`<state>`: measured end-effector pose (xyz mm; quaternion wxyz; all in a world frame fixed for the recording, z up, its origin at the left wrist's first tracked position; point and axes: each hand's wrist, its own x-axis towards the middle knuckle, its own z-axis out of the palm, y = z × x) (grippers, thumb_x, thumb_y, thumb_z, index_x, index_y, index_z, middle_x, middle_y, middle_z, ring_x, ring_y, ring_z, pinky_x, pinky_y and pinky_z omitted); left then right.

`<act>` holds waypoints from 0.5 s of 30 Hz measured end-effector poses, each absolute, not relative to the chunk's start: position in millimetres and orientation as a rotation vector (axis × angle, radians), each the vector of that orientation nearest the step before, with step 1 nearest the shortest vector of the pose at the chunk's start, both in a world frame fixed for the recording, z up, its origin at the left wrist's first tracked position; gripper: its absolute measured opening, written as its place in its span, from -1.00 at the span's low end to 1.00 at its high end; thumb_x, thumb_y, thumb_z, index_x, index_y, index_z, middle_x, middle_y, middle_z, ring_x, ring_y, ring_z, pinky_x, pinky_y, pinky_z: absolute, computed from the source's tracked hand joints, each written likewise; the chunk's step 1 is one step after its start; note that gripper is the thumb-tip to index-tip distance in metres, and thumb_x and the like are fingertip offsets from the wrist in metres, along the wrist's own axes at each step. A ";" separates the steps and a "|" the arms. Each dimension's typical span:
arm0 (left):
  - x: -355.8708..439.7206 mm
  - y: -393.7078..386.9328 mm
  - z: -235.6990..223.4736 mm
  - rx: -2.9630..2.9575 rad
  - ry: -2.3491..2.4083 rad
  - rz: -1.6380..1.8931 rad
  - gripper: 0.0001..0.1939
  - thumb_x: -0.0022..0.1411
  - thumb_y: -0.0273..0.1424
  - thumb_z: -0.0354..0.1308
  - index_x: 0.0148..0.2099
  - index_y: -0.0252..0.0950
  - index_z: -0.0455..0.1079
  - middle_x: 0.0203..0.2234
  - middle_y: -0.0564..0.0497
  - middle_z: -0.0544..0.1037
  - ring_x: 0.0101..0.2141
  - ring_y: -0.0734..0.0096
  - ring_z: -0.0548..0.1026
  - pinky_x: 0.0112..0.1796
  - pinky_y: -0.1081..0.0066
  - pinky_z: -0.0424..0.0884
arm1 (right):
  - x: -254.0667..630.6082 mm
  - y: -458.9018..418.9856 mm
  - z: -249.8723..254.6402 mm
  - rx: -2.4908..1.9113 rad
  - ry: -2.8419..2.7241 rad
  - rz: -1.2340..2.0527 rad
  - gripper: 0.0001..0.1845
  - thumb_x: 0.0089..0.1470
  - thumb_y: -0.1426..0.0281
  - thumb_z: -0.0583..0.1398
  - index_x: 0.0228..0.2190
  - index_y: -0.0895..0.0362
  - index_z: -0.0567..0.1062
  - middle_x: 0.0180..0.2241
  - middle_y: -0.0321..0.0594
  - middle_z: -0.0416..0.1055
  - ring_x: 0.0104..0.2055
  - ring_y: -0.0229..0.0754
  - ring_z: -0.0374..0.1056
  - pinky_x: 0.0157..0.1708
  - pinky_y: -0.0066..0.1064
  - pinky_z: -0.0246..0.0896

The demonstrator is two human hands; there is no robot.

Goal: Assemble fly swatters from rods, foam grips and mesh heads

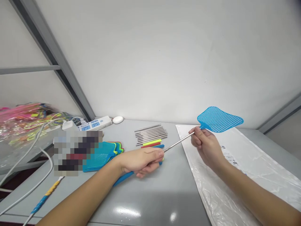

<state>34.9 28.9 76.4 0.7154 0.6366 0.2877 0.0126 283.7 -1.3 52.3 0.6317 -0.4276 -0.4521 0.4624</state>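
"Swatter (179, 142): where is it?"

"Held slantwise above the table (164, 196). Left hand (145, 159) is closed round the near end of the rod (175, 144); right hand (207, 143) pinches the base of the blue head (220, 120)."

"Which step?"

"Joining head to rod, I'd judge; whether it's seated I can't tell."

"And next?"

"Probably a straight, firm push along the rod."

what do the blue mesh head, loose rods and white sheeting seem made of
Blue mesh head: probably moulded plastic, satin finish, judging by its even lattice. Loose rods: likely polished metal, from their silvery shine. White sheeting: apparently glossy plastic film, creased and catching highlights.
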 end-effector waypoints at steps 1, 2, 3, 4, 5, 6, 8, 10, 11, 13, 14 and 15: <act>32.3 30.0 79.6 1.507 0.678 0.049 -0.53 0.35 0.06 -0.13 -0.41 -0.20 0.08 -0.70 0.21 0.13 -0.73 0.56 0.01 -0.71 0.51 0.07 | 288.6 2.7 55.1 -0.977 -1.018 1.045 -0.69 0.13 0.12 0.26 -0.38 0.13 0.51 -0.67 -0.45 0.03 -0.62 -0.38 -0.08 -0.58 -0.41 -0.17; 30.3 30.8 82.1 1.624 0.719 0.073 -0.52 0.36 0.04 -0.14 -0.44 -0.21 0.10 -0.67 0.17 0.16 -0.70 0.54 0.07 -0.67 0.50 0.11 | 292.4 6.2 56.2 -0.976 -1.014 1.045 -0.69 0.12 0.12 0.27 -0.38 0.13 0.51 -0.66 -0.45 0.03 -0.62 -0.38 -0.08 -0.58 -0.41 -0.15; 28.9 31.2 84.0 1.752 0.761 0.104 -0.50 0.37 0.02 -0.16 -0.46 -0.22 0.13 -0.64 0.14 0.19 -0.66 0.52 0.13 -0.61 0.49 0.15 | 294.8 8.9 55.5 -0.974 -1.016 1.057 -0.70 0.11 0.12 0.27 -0.37 0.13 0.51 -0.66 -0.45 0.03 -0.62 -0.38 -0.08 -0.58 -0.41 -0.14; 28.3 31.1 85.1 1.879 0.802 0.145 -0.50 0.39 -0.01 -0.17 -0.47 -0.23 0.16 -0.61 0.12 0.23 -0.61 0.49 0.19 -0.55 0.48 0.19 | 295.7 10.9 53.4 -0.969 -1.014 1.076 -0.69 0.10 0.12 0.27 -0.37 0.12 0.51 -0.65 -0.45 0.03 -0.62 -0.38 -0.07 -0.59 -0.41 -0.13; 28.4 30.4 85.5 1.993 0.843 0.196 -0.52 0.40 -0.05 -0.18 -0.46 -0.23 0.19 -0.58 0.10 0.28 -0.56 0.46 0.24 -0.49 0.48 0.21 | 295.2 11.9 50.1 -0.961 -1.005 1.099 -0.69 0.11 0.11 0.27 -0.37 0.11 0.50 -0.64 -0.44 0.05 -0.62 -0.37 -0.07 -0.59 -0.42 -0.12; 29.1 29.1 85.3 2.090 0.890 0.257 -0.54 0.41 -0.08 -0.18 -0.44 -0.23 0.23 -0.54 0.09 0.33 -0.50 0.43 0.29 -0.44 0.47 0.22 | 293.3 12.0 46.0 -0.954 -0.994 1.116 -0.68 0.12 0.10 0.25 -0.37 0.11 0.49 -0.64 -0.44 0.07 -0.62 -0.37 -0.05 -0.59 -0.42 -0.11; 32.7 24.5 83.0 2.245 0.999 0.341 -0.59 0.43 -0.14 -0.18 -0.36 -0.23 0.29 -0.45 0.06 0.42 -0.42 0.37 0.37 -0.39 0.45 0.22 | 286.3 8.7 36.8 -0.957 -1.002 1.109 -0.69 0.15 0.08 0.21 -0.33 0.09 0.48 -0.61 -0.41 0.15 -0.62 -0.36 0.00 -0.58 -0.43 -0.07; 38.7 17.4 78.1 2.384 1.097 0.336 -0.62 0.45 -0.18 -0.19 -0.30 -0.22 0.33 -0.40 0.03 0.49 -0.39 0.33 0.43 -0.37 0.43 0.21 | 276.1 0.9 28.0 -0.981 -1.102 1.093 -0.70 0.17 0.09 0.19 -0.27 0.08 0.48 -0.59 -0.38 0.23 -0.60 -0.35 0.07 -0.57 -0.43 -0.03; 42.3 13.3 74.6 2.454 1.125 0.306 -0.62 0.45 -0.19 -0.20 -0.27 -0.22 0.35 -0.38 0.01 0.51 -0.39 0.30 0.45 -0.37 0.42 0.20 | 270.3 -4.4 24.1 -0.990 -1.186 1.112 -0.70 0.17 0.10 0.19 -0.25 0.08 0.48 -0.58 -0.38 0.26 -0.59 -0.34 0.10 -0.55 -0.44 0.00; 49.6 5.0 65.9 2.592 1.130 0.211 -0.63 0.46 -0.21 -0.21 -0.21 -0.23 0.36 -0.38 -0.03 0.54 -0.39 0.25 0.47 -0.41 0.40 0.17 | 258.7 -15.8 17.8 -0.988 -1.345 1.204 -0.71 0.15 0.13 0.23 -0.23 0.08 0.47 -0.56 -0.37 0.28 -0.56 -0.33 0.15 -0.54 -0.45 0.05; 52.8 1.6 61.0 2.656 1.123 0.166 -0.64 0.46 -0.22 -0.21 -0.19 -0.24 0.36 -0.38 -0.05 0.54 -0.40 0.23 0.48 -0.44 0.39 0.15 | 253.6 -20.9 15.5 -0.983 -1.385 1.263 -0.72 0.13 0.14 0.25 -0.24 0.08 0.46 -0.55 -0.37 0.29 -0.56 -0.33 0.16 -0.54 -0.45 0.06; 55.5 -1.1 56.1 2.712 1.118 0.130 -0.64 0.46 -0.24 -0.22 -0.16 -0.25 0.37 -0.39 -0.07 0.54 -0.41 0.21 0.49 -0.46 0.39 0.12 | 249.3 -25.0 13.9 -0.985 -1.393 1.310 -0.73 0.12 0.15 0.26 -0.26 0.08 0.45 -0.55 -0.38 0.30 -0.56 -0.34 0.17 -0.55 -0.46 0.06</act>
